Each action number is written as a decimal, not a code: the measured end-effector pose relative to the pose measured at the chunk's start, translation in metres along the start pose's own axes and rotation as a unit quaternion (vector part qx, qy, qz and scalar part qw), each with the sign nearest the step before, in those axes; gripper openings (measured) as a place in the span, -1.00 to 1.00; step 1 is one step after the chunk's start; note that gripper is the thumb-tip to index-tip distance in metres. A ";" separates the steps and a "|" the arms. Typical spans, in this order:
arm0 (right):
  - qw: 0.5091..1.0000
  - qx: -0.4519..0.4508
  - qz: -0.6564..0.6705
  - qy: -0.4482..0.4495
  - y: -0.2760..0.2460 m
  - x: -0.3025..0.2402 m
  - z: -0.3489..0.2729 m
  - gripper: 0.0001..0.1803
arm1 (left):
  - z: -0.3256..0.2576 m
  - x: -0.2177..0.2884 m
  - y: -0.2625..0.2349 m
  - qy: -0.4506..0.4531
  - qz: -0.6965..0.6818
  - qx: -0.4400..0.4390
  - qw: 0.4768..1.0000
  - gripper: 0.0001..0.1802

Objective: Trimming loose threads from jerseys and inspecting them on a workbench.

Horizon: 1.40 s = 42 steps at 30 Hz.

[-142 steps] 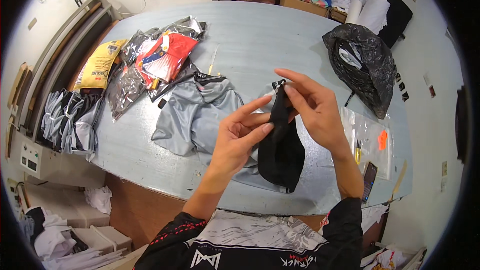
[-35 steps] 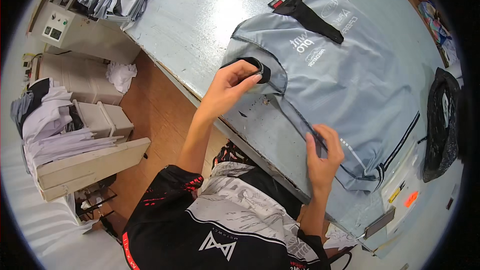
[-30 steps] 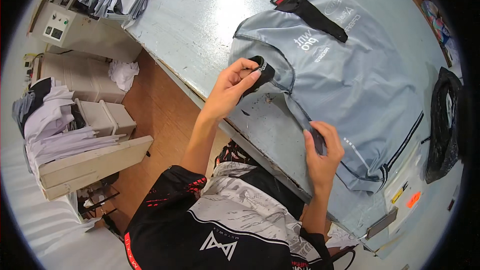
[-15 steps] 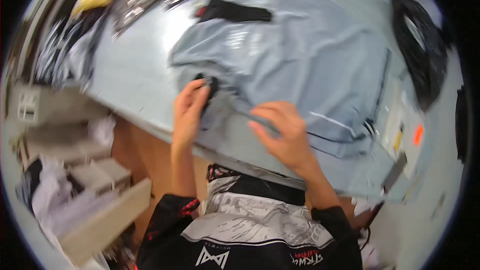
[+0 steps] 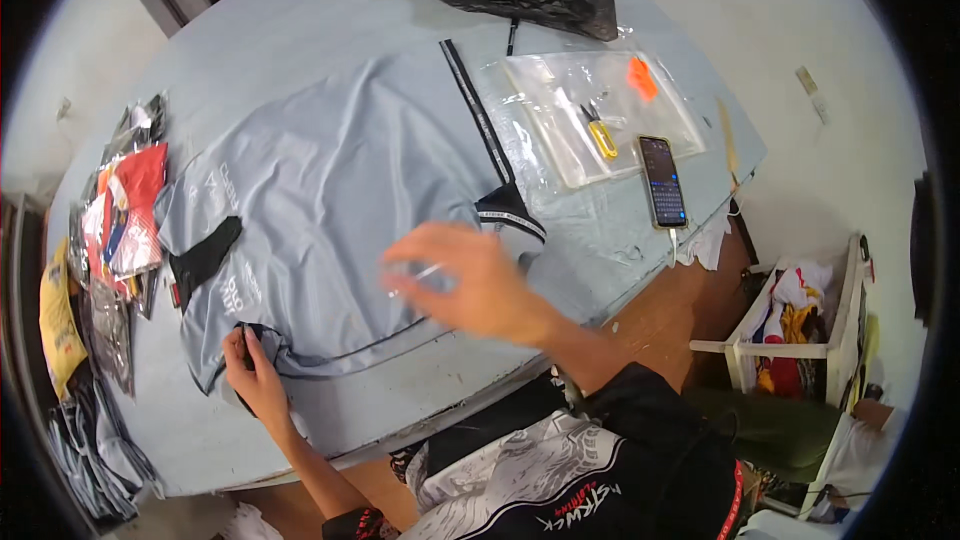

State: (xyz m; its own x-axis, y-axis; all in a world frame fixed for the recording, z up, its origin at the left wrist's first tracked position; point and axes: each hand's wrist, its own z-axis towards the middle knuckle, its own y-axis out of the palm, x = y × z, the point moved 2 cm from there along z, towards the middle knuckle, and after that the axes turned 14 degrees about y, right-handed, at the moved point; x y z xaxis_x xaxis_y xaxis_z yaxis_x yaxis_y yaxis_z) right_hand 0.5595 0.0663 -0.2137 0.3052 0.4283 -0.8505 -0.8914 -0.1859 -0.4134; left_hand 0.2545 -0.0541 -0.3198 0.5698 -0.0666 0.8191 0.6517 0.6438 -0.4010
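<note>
Grasping a dark sleeve edge (image 5: 260,327) at the frame's lower left, the fingers of the left hand (image 5: 258,380) probably steady the grey shirt (image 5: 330,180), spread mid-frame on the worktop (image 5: 330,10) likely for easy reach, while the right hand's (image 5: 480,285) blurred fingers hang parted, seemingly empty.

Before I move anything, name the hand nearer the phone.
The right hand, blurred over the grey shirt; the left hand, farther from the phone, holds the shirt near its lower-left edge.
</note>
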 end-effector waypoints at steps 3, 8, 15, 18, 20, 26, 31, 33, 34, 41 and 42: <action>0.969 0.191 -0.063 0.143 -0.077 0.042 0.016 -0.86 | -0.001 -0.011 0.006 0.016 0.022 0.009 1.000 -0.82; 0.777 0.241 -0.501 0.295 -0.195 0.192 0.042 -0.64 | -0.007 -0.024 -0.014 -0.053 -0.065 0.111 0.990 -0.83; 0.804 0.132 -0.499 0.295 -0.209 0.243 0.026 -0.57 | 0.006 -0.037 -0.026 -0.134 -0.296 0.162 0.932 -0.89; 0.804 0.186 -0.535 0.179 -0.204 0.245 0.025 -0.63 | 0.005 -0.024 -0.042 -0.153 -0.378 0.192 0.893 -0.89; 0.837 0.197 -0.478 0.176 -0.201 0.238 0.029 -0.64 | 0.001 -0.023 -0.056 -0.161 -0.435 0.186 0.866 -0.90; 0.961 0.197 -0.111 0.158 -0.145 0.100 0.053 -0.66 | -0.011 -0.024 -0.064 -0.134 -0.472 0.177 0.853 -0.94; 0.985 -0.033 0.090 0.147 -0.028 0.038 0.062 -0.73 | -0.023 -0.005 -0.059 -0.092 -0.469 0.177 0.860 -0.97; 0.978 -0.098 0.098 0.154 0.036 0.014 0.051 -0.75 | -0.031 0.004 -0.056 -0.084 -0.471 0.182 0.859 -0.97; 0.969 -0.155 0.111 0.156 0.069 -0.004 0.047 -0.74 | -0.037 0.005 -0.057 -0.096 -0.478 0.202 0.850 -0.96; 0.881 -0.390 0.137 0.231 0.190 -0.067 0.010 -0.59 | -0.065 -0.003 -0.059 -0.137 -0.573 0.272 0.761 -0.87; 0.881 -0.409 0.129 0.200 0.198 -0.068 0.006 -0.58 | -0.066 -0.001 -0.059 -0.146 -0.592 0.269 0.745 -0.86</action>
State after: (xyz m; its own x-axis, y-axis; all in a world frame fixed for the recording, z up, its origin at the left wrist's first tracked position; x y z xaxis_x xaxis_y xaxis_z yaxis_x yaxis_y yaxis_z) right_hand 0.3603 0.0058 -0.2356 0.3679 -0.0364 -0.9291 -0.4582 -0.8766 -0.1471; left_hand 0.2480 -0.1426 -0.3242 -0.4309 -0.7128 0.5534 0.2710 0.4828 0.8328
